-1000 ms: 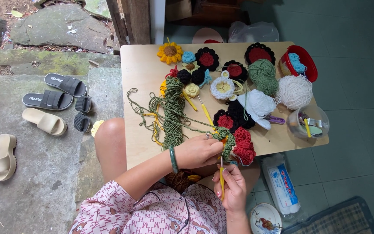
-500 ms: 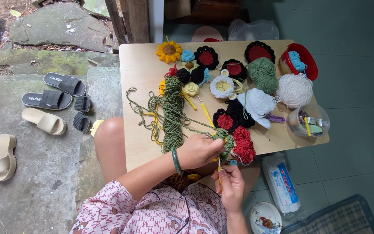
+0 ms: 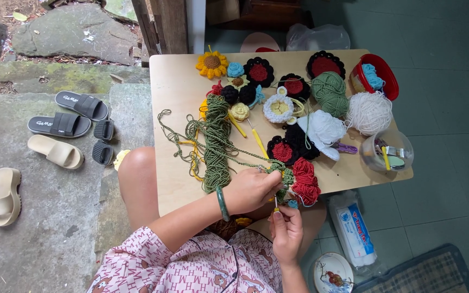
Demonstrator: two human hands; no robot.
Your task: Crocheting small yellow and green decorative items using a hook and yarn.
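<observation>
My left hand (image 3: 252,188), with a green bangle on its wrist, pinches a green crochet piece (image 3: 287,177) at the near edge of a low wooden table (image 3: 177,92). Red crochet petals (image 3: 306,182) hang off that piece to its right. My right hand (image 3: 285,232) is below the table edge and grips a yellow-handled crochet hook (image 3: 276,203) that points up into the green work. A thick bundle of green crochet cord (image 3: 217,142) trails from the piece across the table's left half.
Crochet flowers, a sunflower (image 3: 211,63), green yarn ball (image 3: 329,92), white yarn ball (image 3: 369,112), a red bowl (image 3: 376,76) and a clear tub (image 3: 387,151) fill the table. Sandals (image 3: 59,125) lie on stone to the left. A wipes pack (image 3: 353,229) and small plate (image 3: 333,274) lie on the floor.
My right hand has slid a little down and left with the hook. The left hand keeps its pinch on the green piece.
</observation>
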